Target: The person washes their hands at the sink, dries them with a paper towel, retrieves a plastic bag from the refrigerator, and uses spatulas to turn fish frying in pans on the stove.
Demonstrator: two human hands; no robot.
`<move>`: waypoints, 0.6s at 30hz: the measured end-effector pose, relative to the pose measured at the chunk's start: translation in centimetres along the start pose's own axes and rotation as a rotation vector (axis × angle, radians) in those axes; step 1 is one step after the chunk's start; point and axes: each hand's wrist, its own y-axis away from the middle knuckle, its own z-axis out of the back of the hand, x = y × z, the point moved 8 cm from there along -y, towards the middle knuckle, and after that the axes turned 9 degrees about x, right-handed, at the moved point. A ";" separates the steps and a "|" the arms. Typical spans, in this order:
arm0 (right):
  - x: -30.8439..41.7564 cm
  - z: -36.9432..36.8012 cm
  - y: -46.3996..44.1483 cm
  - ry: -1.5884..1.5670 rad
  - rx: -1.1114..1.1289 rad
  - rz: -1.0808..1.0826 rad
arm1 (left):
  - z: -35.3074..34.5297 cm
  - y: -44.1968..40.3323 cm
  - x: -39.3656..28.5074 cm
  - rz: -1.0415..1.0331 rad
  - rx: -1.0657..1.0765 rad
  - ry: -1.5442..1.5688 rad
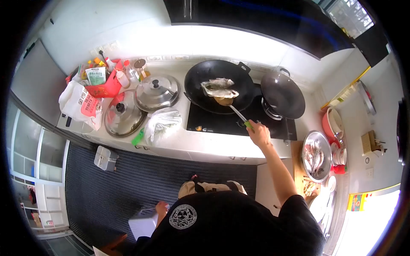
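My right hand (259, 134) is closed around the green handle of a spatula (239, 114). The spatula's broad head lies in the large black wok (200, 100), against the lower edge of the fish (220, 88). Beside my body hangs my left hand (161, 208), small in view, its fingers too unclear to read. A pale box-like object (143, 224) is right by it; I cannot tell whether they touch.
A second wok (282, 94) sits at the right on the stove. More fish (314, 158) lie in a metal basin (306, 147). To the left are two steel lids (158, 91), a plastic bag (164, 123) and a red basket (106, 88) of bottles. A bin (104, 158) stands on the floor.
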 end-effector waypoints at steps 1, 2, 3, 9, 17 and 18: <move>-0.3 0.3 0.1 0.004 0.009 0.000 | -1.0 0.9 0.9 -0.011 -0.006 -0.032; -0.6 0.4 0.2 0.005 0.015 0.000 | -2.0 1.7 1.7 -0.020 -0.008 -0.071; -1.0 0.4 0.4 -0.021 -0.003 0.004 | -3.0 2.8 2.4 -0.030 -0.011 -0.105; -2.9 2.7 0.0 -0.125 -0.081 0.040 | -6.0 6.3 4.1 -0.025 -0.028 -0.166; -4.1 4.8 -2.4 -0.056 -0.055 0.051 | -7.3 6.9 3.4 -0.047 -0.038 -0.163; -4.3 4.7 -2.4 -0.100 -0.071 0.053 | -7.5 6.6 3.2 -0.052 -0.035 -0.165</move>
